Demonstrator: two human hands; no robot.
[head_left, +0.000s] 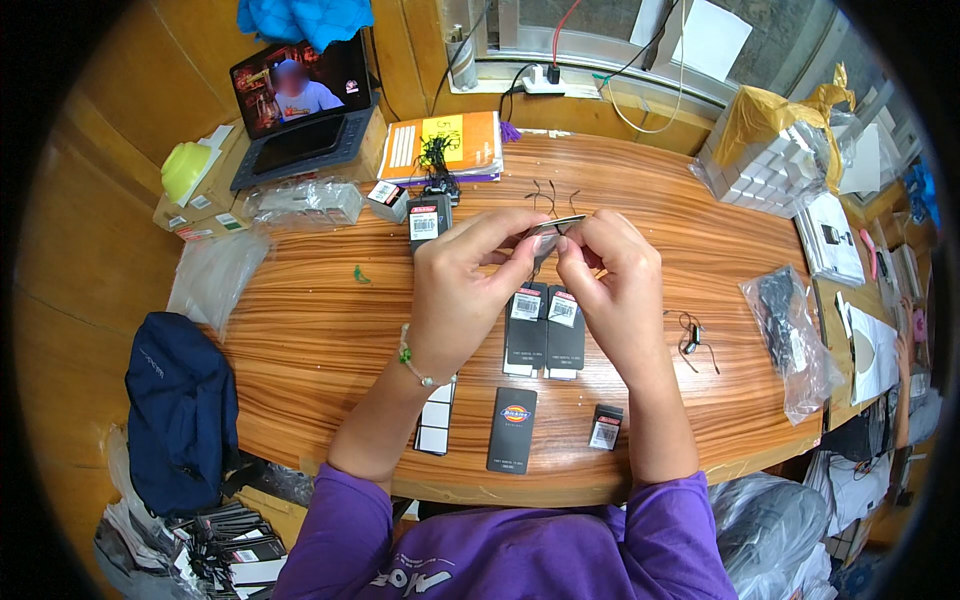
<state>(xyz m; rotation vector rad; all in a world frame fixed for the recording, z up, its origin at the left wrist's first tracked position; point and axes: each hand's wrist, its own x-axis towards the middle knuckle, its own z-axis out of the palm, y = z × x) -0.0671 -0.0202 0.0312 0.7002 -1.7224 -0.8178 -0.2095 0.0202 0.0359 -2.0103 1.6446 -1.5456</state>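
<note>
Above the middle of the table, my left hand (462, 285) and my right hand (615, 280) meet at a dark hang tag (560, 221), seen nearly edge-on. Both pinch it between thumb and fingers, and a black string shows at the tag. Below them lie two stacks of black hang tags (526, 345) with white barcode stickers. Closer to me is a single black hang tag (513, 430) with a coloured emblem. A small stack of black tags (606, 427) sits to its right. White label cards (434, 425) lie partly under my left forearm.
More tags (428, 215) and a bundle of black strings (437, 165) lie beyond my left hand. Loose strings (691, 340) lie right. A tablet (300, 90) stands back left, a bagged stack of white boxes (765, 155) back right. A navy bag (180, 410) hangs over the left edge.
</note>
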